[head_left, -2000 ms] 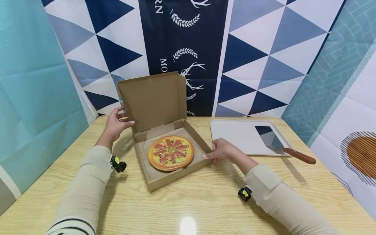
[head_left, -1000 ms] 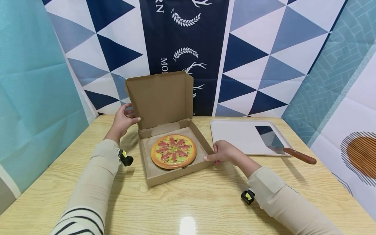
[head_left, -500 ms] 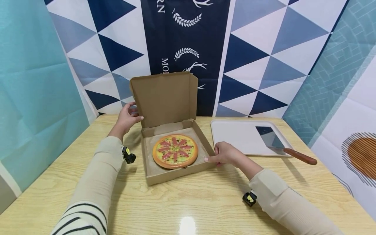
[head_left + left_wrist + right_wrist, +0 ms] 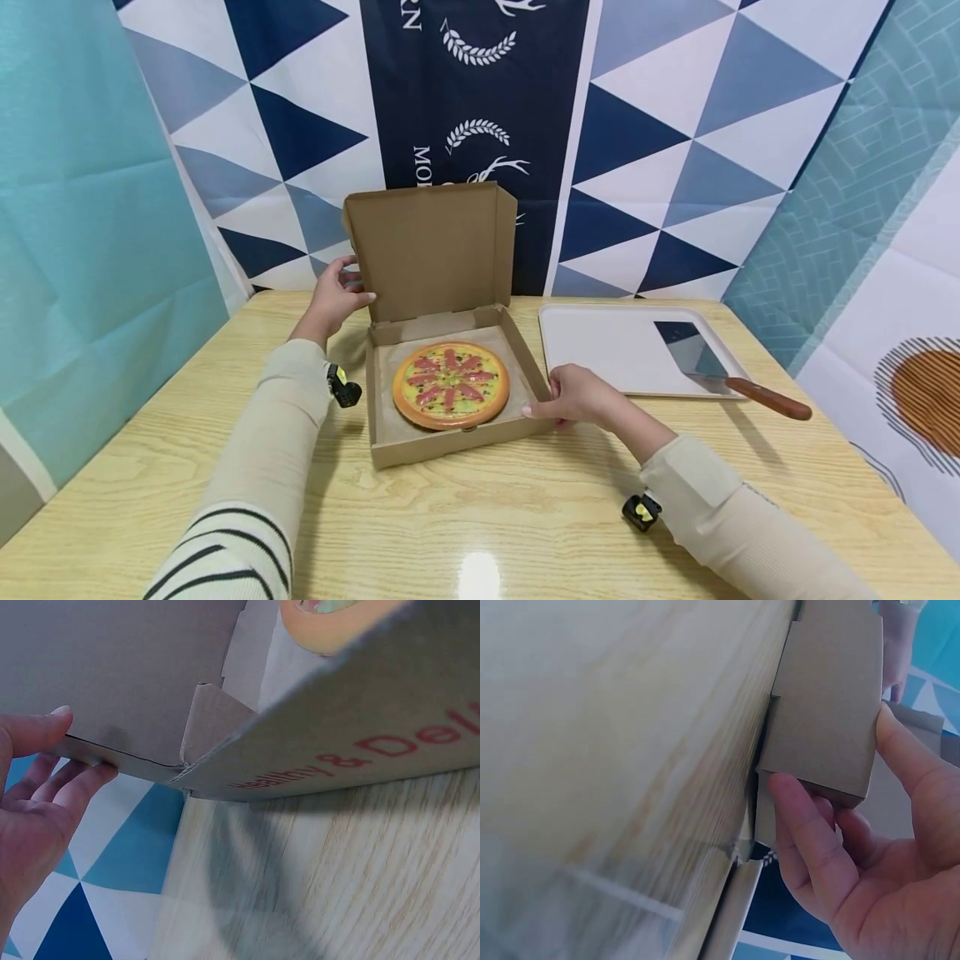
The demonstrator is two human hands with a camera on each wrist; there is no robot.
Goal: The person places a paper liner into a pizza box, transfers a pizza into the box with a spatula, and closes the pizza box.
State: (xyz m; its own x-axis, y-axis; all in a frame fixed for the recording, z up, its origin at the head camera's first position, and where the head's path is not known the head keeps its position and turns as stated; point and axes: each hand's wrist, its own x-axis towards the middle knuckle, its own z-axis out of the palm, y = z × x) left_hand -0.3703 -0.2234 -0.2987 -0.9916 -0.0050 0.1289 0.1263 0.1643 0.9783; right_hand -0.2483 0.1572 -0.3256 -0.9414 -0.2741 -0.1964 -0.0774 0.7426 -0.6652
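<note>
A cardboard pizza box (image 4: 431, 450) stands on the table with its lid (image 4: 431, 254) raised. A whole pizza (image 4: 450, 385), topped with red strips, lies inside on brown lining paper. My left hand (image 4: 335, 293) pinches the lid's left edge, thumb on the inner face and fingers behind, as the left wrist view also shows. At the box's front right corner, my right hand (image 4: 581, 396) grips the wall between thumb and fingers. Red lettering runs along the outer side wall (image 4: 405, 742) in the left wrist view.
To the right of the box lies a white tray (image 4: 600, 350). A pizza server (image 4: 768, 397) rests on it, its wooden handle reaching past the tray's right edge. Patterned cloth (image 4: 465, 92) hangs behind the wooden table (image 4: 465, 517).
Both hands have shifted the box, the left side moving right and slightly back, so it has turned to sit squarer to the table. The pizza moved along with it; tray and server stayed put.
</note>
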